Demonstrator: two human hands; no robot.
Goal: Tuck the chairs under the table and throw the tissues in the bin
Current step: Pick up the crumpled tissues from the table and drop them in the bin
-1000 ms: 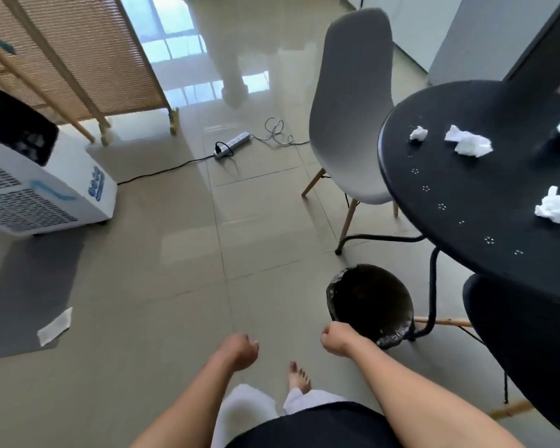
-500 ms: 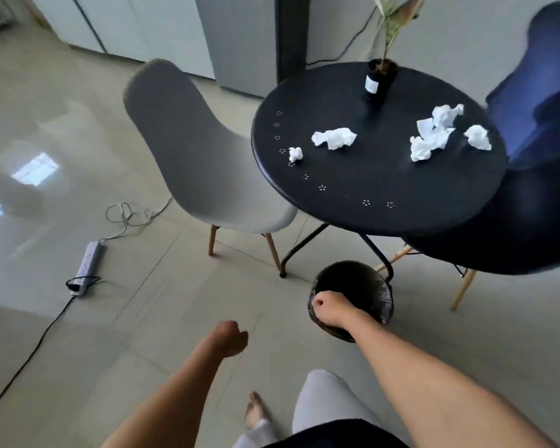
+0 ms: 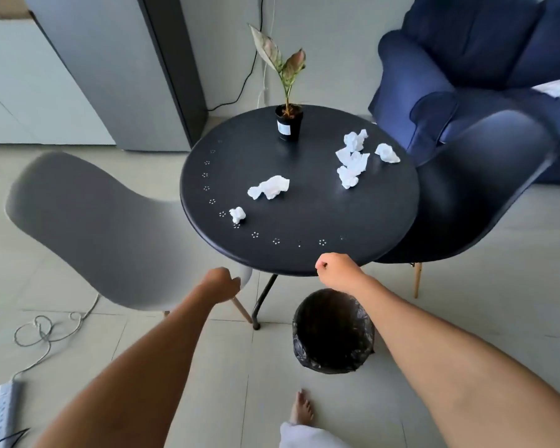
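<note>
A round black table (image 3: 304,253) carries several crumpled white tissues: a small one (image 3: 237,215) near the left rim, a larger one (image 3: 269,187) mid-table, and a cluster (image 3: 353,160) at the right. A grey chair (image 3: 88,227) stands at the table's left, a black chair (image 3: 472,189) at its right, both seats partly under the top. A bin (image 3: 333,331) lined with a black bag sits on the floor by the table leg. My left hand (image 3: 221,283) is a fist at the grey seat's front corner. My right hand (image 3: 336,270) is a fist at the table's near rim.
A potted plant (image 3: 289,124) stands at the table's far side. A blue sofa (image 3: 485,66) fills the right rear, behind the black chair. A power strip (image 3: 5,405) and loose cable (image 3: 42,331) lie on the tiled floor at the left. My bare foot (image 3: 301,409) is below the bin.
The view has swung right and closed in on the table. Both hands have risen from beside the bin to the table's near edge, still fisted.
</note>
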